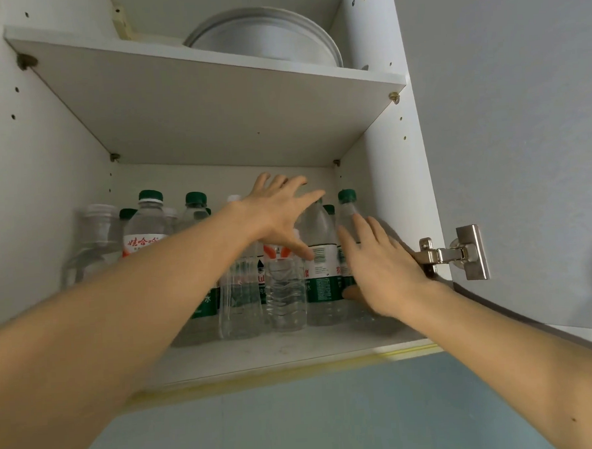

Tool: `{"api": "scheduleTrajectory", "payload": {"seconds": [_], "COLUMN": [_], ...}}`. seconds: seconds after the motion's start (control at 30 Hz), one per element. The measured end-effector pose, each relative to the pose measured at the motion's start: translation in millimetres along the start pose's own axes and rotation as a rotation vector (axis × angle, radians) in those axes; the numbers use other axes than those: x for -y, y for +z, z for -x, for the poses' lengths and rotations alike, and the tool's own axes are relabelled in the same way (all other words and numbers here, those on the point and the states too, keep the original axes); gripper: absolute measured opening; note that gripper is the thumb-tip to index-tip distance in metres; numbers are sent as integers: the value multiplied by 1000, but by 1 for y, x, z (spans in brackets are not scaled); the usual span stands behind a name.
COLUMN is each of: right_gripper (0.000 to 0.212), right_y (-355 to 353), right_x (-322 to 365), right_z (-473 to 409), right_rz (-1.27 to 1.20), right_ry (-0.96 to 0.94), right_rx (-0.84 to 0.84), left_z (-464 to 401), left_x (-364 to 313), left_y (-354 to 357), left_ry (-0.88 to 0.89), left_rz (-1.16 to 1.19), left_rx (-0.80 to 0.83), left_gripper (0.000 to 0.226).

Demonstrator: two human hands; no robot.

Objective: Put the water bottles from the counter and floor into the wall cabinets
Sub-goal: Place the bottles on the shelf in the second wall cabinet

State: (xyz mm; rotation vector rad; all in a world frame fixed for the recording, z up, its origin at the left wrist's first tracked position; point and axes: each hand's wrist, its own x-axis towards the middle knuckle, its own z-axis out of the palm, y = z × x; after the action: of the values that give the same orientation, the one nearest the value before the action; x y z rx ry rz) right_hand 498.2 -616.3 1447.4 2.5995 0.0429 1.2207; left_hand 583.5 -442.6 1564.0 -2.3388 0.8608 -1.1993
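Several clear water bottles stand on the bottom shelf [287,351] of an open white wall cabinet. Most have green caps and green labels; one at the left has a red-lettered label [143,232]. My left hand [280,213] reaches in over the bottles with fingers spread, its thumb against a green-label bottle [320,257]. My right hand [379,268] lies flat with straight fingers against the rightmost green-capped bottle [347,204], thumb low at its base. A small clear bottle [286,293] stands at the front between my arms.
The upper shelf [212,101] holds a stack of white plates [267,37]. A metal hinge [454,253] joins the open door [523,143] at the right. A blue-grey wall shows below the cabinet.
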Motion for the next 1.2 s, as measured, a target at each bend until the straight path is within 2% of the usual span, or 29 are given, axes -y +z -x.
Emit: {"api": "scheduleTrajectory", "payload": {"seconds": [0.13, 0.2, 0.3, 0.43, 0.53, 0.7, 0.8, 1.07, 1.2], "right_gripper": [111, 110, 107, 114, 109, 101, 103, 97, 90], "right_y": [-19, -25, -29, -24, -20, -18, -19, -11, -11], "right_x": [-1, 0, 4, 5, 6, 5, 5, 6, 8], "right_z": [-24, -40, -63, -76, -75, -73, -72, -64, -64], "right_rz": [-343, -425, -388, -446, -500, -535, -538, -401, -396], "right_ry": [35, 78, 136, 162, 189, 236, 216, 174, 189], "right_rx": [-44, -44, -14, 99, 42, -53, -94, -160, -158], "left_z": [31, 42, 49, 48, 47, 45, 43, 46, 55], "left_x": [29, 33, 24, 10, 5, -1, -2, -3, 11], "left_y": [2, 4, 10, 19, 21, 20, 19, 16, 14], "left_ry": [-67, -103, -110, -101, -123, -160, -188, -200, -136], "left_rz": [-2, 7, 18, -53, -42, 5, -1, -47, -44], "left_rx": [12, 24, 39, 45, 63, 6, -39, -41, -40], "left_gripper": [141, 139, 136, 122, 118, 105, 98, 92, 100]}}
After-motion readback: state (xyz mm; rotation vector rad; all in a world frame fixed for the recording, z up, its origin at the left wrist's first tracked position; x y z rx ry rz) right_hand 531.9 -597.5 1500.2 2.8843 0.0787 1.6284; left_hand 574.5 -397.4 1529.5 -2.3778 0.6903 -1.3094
